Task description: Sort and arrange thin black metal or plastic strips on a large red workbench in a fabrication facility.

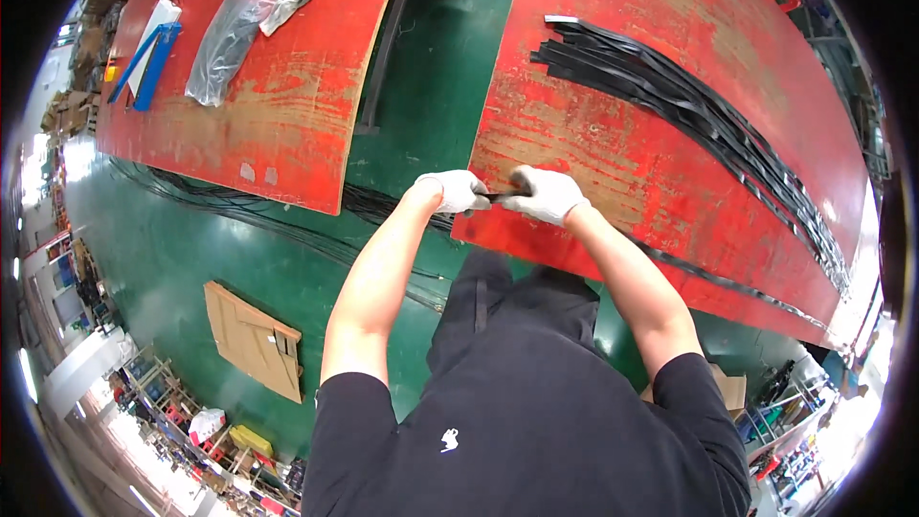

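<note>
A long black strip [732, 284] lies along the near edge of the right red table [574, 134], and its left end runs up into my hands. My left hand [458, 191], in a white glove with grey fingertips, is closed on the strip's end just off the table's corner. Close beside it my right hand [548, 195], gloved the same way, pinches the strip a little further along. A short dark piece shows between the two hands. Farther back on the same table rests a bundle of black strips [670, 86], bending toward the right.
On the left red table [297, 124] lie a clear plastic bag [225, 43], a spare glove [289, 5] and a blue frame-like piece [156, 67]. A gap with green floor [436, 57] parts the tables. Long black strips [249, 211] and flattened cardboard [254, 340] lie on the floor.
</note>
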{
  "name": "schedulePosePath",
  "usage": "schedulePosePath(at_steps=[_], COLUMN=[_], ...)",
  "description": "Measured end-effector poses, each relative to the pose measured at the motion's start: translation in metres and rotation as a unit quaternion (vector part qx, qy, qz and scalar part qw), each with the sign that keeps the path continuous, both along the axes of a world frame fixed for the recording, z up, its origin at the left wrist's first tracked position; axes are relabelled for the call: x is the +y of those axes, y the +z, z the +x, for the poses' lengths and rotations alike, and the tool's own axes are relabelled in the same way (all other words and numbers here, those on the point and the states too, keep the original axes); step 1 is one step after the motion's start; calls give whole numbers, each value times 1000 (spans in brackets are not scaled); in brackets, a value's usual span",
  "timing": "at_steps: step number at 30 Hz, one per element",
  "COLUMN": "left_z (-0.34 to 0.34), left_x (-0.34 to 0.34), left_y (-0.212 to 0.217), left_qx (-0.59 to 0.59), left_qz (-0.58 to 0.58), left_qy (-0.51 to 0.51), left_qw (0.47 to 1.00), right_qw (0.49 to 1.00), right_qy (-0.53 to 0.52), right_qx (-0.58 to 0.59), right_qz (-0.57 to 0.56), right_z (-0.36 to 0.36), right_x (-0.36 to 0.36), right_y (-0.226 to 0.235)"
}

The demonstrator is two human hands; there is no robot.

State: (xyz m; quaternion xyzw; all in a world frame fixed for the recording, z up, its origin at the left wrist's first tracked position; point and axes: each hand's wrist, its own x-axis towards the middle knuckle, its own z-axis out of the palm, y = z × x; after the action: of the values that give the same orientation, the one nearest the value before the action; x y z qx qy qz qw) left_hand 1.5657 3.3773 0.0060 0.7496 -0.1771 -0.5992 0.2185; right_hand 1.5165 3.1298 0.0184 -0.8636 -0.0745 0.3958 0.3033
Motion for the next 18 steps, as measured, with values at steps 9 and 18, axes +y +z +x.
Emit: schedulePosePath(at_steps=[9,18], left_z=[6,-96], left_x=[14,26], left_y=[15,-96], left_qx=[32,-163], left_qz=[-18,-95], left_qy=[193,555], left_qw=[981,810], right_qw=[995,999], right_qy=[10,-33], right_qx=[37,21], right_qz=[97,28], right_z=[-3,-14], right_x=[21,23], right_y=[-25,-50])
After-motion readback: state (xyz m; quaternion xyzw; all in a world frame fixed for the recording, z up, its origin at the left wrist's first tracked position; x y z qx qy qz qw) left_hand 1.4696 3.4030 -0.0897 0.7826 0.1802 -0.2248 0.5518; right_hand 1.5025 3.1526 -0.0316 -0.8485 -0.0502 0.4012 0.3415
